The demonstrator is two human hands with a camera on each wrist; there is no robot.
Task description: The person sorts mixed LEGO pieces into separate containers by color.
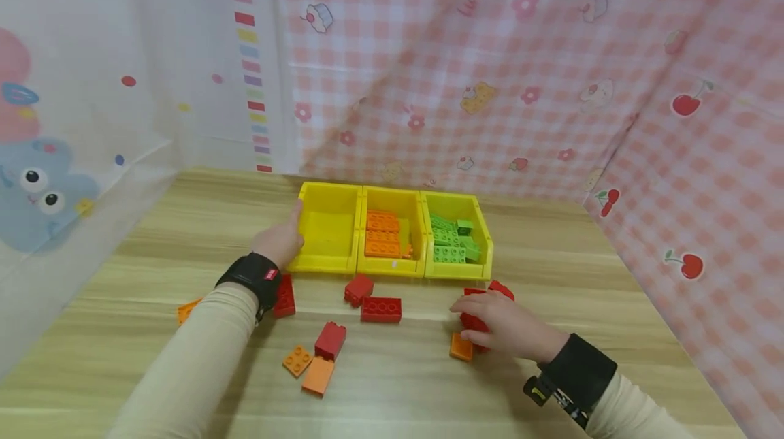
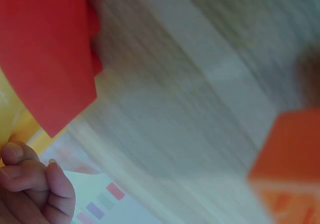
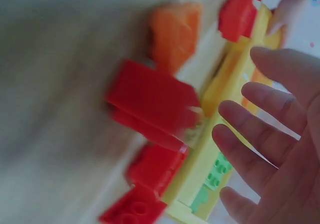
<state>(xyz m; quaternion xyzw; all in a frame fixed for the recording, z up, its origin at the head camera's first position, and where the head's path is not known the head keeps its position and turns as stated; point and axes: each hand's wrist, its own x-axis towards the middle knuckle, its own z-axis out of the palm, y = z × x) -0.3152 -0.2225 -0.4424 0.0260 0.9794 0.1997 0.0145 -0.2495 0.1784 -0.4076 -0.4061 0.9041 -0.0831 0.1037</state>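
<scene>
My left hand (image 1: pixel 278 241) grips the left side wall of the leftmost yellow bin (image 1: pixel 327 228), whose plain floor shows. In the left wrist view its fingers (image 2: pixel 25 176) are curled at the yellow wall. Beside that wrist lies a red toy building brick (image 1: pixel 284 297). My right hand (image 1: pixel 511 327) hovers at a group of red bricks (image 1: pixel 473 320) and partly hides them from the head camera. The right wrist view shows its fingers (image 3: pixel 260 119) spread and apart from the red brick (image 3: pixel 152 101) there. A small orange brick (image 1: pixel 461 347) sits just below its thumb.
Joined to the left bin are a middle bin (image 1: pixel 392 265) with orange bricks and a right bin (image 1: pixel 459 272) with green ones. Red bricks (image 1: pixel 381 310) and orange bricks (image 1: pixel 318 376) lie scattered in front. Patterned cloth (image 1: pixel 429 85) hangs behind the table and along both sides.
</scene>
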